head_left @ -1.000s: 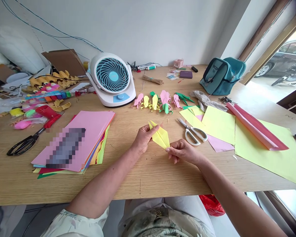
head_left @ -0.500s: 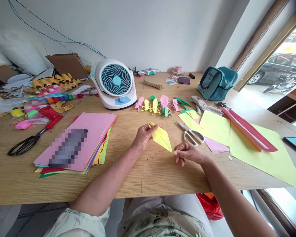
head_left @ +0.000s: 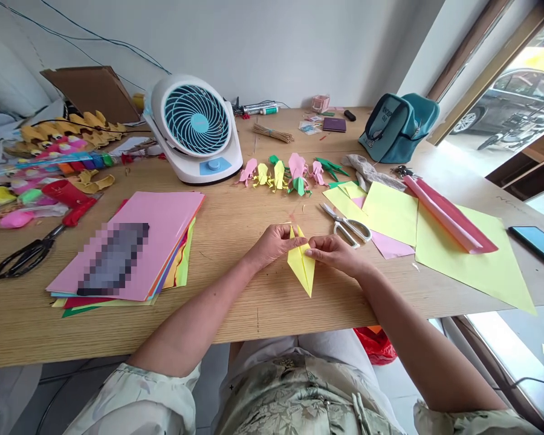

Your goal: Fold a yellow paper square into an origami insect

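Note:
A folded piece of yellow paper [head_left: 304, 272], kite-shaped with two narrow points at its far end, is held just above the table in front of me. My left hand [head_left: 278, 243] pinches it from the left, thumb lying across its upper part. From the right, my right hand [head_left: 333, 252] grips its other edge between thumb and fingers. The long tip of the paper points toward me. Silver scissors with white handles [head_left: 347, 226] lie just beyond my right hand. Behind my hands stands a row of small folded paper figures [head_left: 278, 175] in pink, yellow and green.
A stack of coloured paper [head_left: 163, 235] lies at left, near black-handled scissors [head_left: 31, 254]. A white fan [head_left: 199, 130] stands behind it. Yellow sheets [head_left: 476, 266], a rolled pink sheet [head_left: 448, 214] and a phone [head_left: 537, 248] are at right. A teal bag [head_left: 396, 130] stands behind them.
The yellow paper has turned so its long tip points toward me. My right hand has moved from that tip up to the paper's right edge, close to my left hand. The view has shifted slightly.

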Available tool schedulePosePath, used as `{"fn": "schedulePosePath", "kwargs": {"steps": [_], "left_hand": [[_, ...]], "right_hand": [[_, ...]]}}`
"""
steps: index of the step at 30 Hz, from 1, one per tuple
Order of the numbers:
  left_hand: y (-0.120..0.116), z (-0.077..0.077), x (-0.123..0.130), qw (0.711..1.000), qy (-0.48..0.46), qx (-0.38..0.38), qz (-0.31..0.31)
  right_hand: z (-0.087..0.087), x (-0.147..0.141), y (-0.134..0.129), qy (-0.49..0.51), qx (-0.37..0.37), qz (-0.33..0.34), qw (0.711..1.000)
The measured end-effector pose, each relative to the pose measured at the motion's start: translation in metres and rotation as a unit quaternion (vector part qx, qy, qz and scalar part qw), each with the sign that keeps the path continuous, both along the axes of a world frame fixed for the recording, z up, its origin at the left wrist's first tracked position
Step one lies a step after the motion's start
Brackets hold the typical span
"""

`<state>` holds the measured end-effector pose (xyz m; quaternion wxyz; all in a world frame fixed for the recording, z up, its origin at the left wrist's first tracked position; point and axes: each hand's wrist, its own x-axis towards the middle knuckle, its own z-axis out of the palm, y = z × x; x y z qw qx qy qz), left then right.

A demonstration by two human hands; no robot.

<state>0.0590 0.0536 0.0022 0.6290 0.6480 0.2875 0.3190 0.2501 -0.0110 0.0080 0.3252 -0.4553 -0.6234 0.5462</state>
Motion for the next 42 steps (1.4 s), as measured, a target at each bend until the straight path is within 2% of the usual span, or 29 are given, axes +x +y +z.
{"fn": "schedulePosePath", "kwargs": {"steps": [4,7,12,16,21,32,38,42], "left_hand": [[0.0,0.001,-0.001,1.0,0.011,0.025,0.01],[0.001,0.004,-0.001,0.999,0.005,0.013,0.029],[0.004,0.006,-0.003,0.998,-0.022,-0.005,0.058],[0.002,0.005,-0.002,0.999,-0.003,-0.009,0.042],[0.0,0.0,0.003,0.998,-0.005,-0.025,0.05],[0.004,-0.003,0.001,0.999,0.0,0.005,0.048],[0.004,-0.005,0.001,0.995,0.05,0.088,-0.001],[0.002,-0.006,0.003,0.994,0.049,0.094,0.001]], "right_hand": [[-0.006,0.0,0.002,-0.009,0.015,0.003,1.0],[-0.006,-0.001,0.002,-0.007,0.016,-0.016,1.0],[-0.005,-0.001,0.004,0.013,0.041,-0.125,0.991],[-0.007,-0.001,0.006,0.034,0.056,-0.189,0.98],[-0.007,-0.003,0.005,0.041,0.064,-0.186,0.98],[-0.012,-0.005,0.003,0.018,0.064,-0.104,0.992],[-0.013,-0.005,0.004,0.043,0.075,-0.139,0.987],[-0.016,-0.004,0.006,0.048,0.081,-0.162,0.982]]}}
